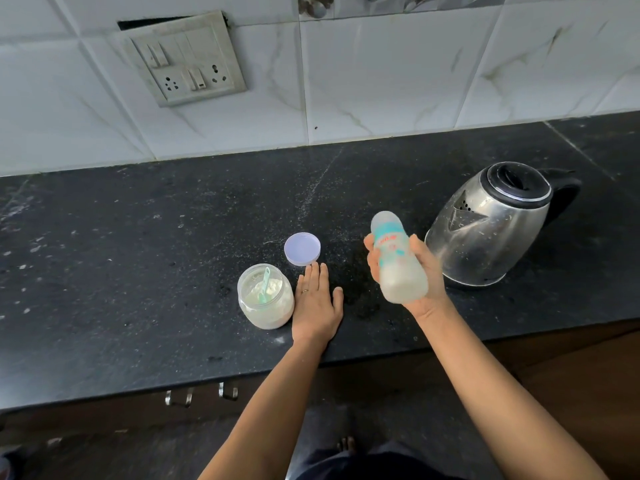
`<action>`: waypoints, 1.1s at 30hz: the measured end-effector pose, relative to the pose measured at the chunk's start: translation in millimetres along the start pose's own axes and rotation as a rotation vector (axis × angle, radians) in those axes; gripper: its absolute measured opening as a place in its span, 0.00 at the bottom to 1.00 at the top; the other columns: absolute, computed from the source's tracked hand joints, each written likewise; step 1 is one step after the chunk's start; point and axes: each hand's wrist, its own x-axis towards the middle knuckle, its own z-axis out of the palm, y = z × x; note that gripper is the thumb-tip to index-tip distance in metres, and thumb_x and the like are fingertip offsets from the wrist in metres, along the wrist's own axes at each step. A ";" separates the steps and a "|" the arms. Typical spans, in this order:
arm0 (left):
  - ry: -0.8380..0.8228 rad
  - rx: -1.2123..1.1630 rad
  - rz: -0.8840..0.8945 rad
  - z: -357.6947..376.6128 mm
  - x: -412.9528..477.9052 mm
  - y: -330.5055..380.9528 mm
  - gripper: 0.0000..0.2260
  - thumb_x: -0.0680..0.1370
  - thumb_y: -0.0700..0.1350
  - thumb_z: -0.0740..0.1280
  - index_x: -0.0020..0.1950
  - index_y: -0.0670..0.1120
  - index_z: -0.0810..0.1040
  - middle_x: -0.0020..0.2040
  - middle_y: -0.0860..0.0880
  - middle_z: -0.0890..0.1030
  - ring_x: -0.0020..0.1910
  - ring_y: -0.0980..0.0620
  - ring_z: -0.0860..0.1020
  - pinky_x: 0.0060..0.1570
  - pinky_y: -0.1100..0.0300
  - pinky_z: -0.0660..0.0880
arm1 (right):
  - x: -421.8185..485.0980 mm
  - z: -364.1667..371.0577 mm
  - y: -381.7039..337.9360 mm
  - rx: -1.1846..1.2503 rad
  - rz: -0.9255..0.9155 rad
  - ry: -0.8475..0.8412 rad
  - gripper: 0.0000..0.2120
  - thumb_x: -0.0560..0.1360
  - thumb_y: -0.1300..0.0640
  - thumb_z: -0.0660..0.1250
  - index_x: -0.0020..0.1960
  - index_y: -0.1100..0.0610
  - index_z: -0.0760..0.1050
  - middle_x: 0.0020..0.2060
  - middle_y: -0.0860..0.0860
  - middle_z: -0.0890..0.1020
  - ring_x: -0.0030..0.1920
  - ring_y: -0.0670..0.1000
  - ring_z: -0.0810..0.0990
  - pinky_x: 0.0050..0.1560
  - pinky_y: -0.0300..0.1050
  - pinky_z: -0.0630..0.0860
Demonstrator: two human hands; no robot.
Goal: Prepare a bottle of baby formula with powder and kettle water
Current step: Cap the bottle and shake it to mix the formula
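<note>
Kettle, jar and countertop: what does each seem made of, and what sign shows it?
Kettle: shiny metal, probably steel; it mirrors surroundings.
Jar: clear plastic or glass; powder shows through.
Countertop: dark speckled stone, probably granite, with slight sheen.

Our forearms (485,393) are bare as far as we see them. A thin gold ring (304,291) circles a finger of our left hand (317,306). Below, we wear dark trousers (332,465), and our toes (346,444) are bare.
</note>
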 end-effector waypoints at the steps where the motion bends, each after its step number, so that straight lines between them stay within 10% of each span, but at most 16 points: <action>1: 0.001 0.000 0.001 0.2 0.1 0.0 0.27 0.84 0.53 0.50 0.80 0.43 0.51 0.80 0.44 0.50 0.79 0.50 0.46 0.75 0.58 0.37 | -1.0 2.9 0.1 -0.024 0.027 -0.014 0.31 0.63 0.56 0.78 0.63 0.61 0.71 0.54 0.59 0.78 0.44 0.55 0.81 0.45 0.51 0.82; 5: -0.002 0.003 0.003 0.1 0.2 0.2 0.27 0.84 0.52 0.49 0.80 0.43 0.50 0.80 0.44 0.50 0.79 0.50 0.46 0.76 0.57 0.38 | 4.1 7.1 5.5 -0.046 -0.166 0.075 0.10 0.75 0.56 0.66 0.52 0.61 0.80 0.49 0.59 0.80 0.48 0.56 0.82 0.52 0.54 0.80; 9: 0.001 0.003 0.002 0.8 0.6 0.0 0.27 0.84 0.52 0.50 0.80 0.43 0.50 0.80 0.44 0.50 0.79 0.50 0.46 0.76 0.57 0.38 | 1.8 3.5 10.4 -0.005 0.048 0.022 0.31 0.63 0.56 0.75 0.63 0.63 0.70 0.51 0.58 0.78 0.39 0.53 0.80 0.37 0.46 0.81; 14: -0.007 -0.003 0.006 1.3 0.0 -0.9 0.27 0.84 0.52 0.49 0.80 0.43 0.50 0.80 0.44 0.50 0.79 0.50 0.46 0.76 0.57 0.38 | 7.3 2.3 16.7 0.097 -0.088 0.238 0.18 0.71 0.56 0.68 0.57 0.63 0.72 0.47 0.59 0.78 0.42 0.55 0.82 0.44 0.48 0.81; 17: -0.012 -0.017 0.003 1.2 0.7 -1.7 0.27 0.84 0.52 0.49 0.80 0.43 0.50 0.80 0.44 0.50 0.79 0.49 0.46 0.76 0.56 0.38 | -0.6 4.9 15.9 0.076 0.069 0.122 0.31 0.62 0.58 0.74 0.62 0.62 0.69 0.49 0.58 0.77 0.37 0.53 0.79 0.37 0.43 0.81; 33: -0.024 -0.021 0.011 3.0 1.2 -3.7 0.27 0.84 0.52 0.48 0.80 0.42 0.49 0.80 0.44 0.49 0.79 0.49 0.45 0.75 0.57 0.37 | 4.1 26.6 11.9 0.162 -0.030 0.183 0.33 0.68 0.52 0.69 0.71 0.58 0.65 0.54 0.58 0.77 0.42 0.53 0.81 0.40 0.46 0.82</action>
